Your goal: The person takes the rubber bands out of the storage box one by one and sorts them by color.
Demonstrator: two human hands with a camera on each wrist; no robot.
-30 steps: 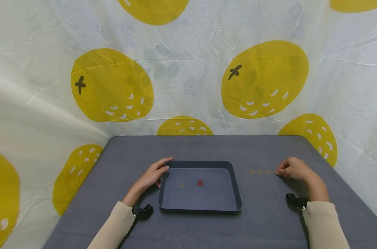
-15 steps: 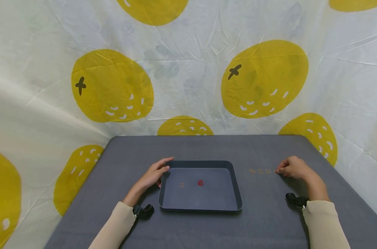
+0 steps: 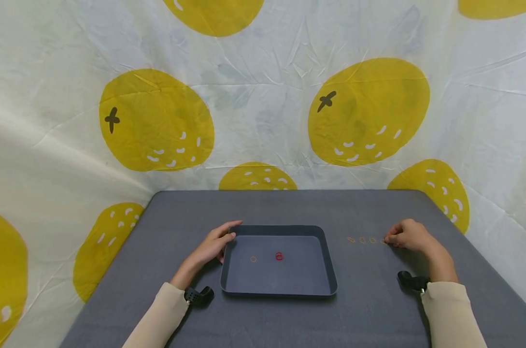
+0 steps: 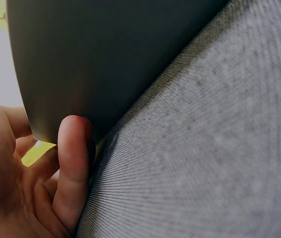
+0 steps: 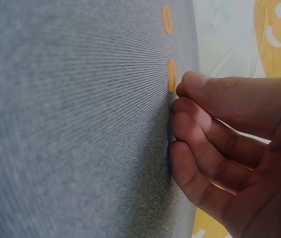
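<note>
Orange bands (image 5: 172, 75): row of four on grey surface (image 3: 367, 290), right of centre in head view. Right hand (image 3: 408, 236) at row's right end, fingers bent, thumb and fingertips narrow; cannot tell if end band is pinched. Left hand (image 3: 212, 244) grips upper left corner of dark tray (image 3: 297, 275), mid-frame; inside, red loops (image 3: 279, 256), single orange loop (image 3: 253, 259).

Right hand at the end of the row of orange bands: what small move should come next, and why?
Probably lift the right hand clear: the end band beside it seems lined up with three orange bands, while another band lies inside the tray.
</note>
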